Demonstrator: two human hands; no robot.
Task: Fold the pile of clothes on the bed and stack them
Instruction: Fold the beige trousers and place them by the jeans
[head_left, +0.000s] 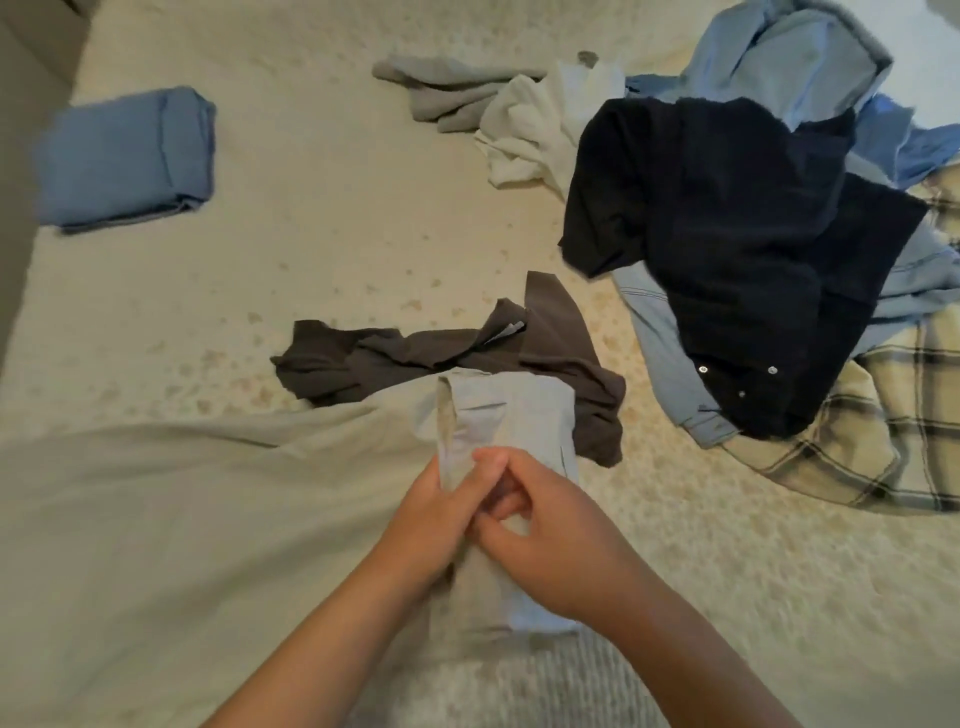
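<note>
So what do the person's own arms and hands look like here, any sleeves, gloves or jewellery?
Both forearms come up from the bottom edge bare, with no sleeve in view. The left hand and the right hand wear no gloves, and I can see no ring, watch or bracelet on the parts that show. The upper arms are out of the picture.

No legible text or labels.

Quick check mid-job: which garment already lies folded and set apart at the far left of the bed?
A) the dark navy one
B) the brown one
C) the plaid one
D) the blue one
D: the blue garment lies as a neat folded rectangle by itself at the far left of the bed, away from the loose pile.
</note>
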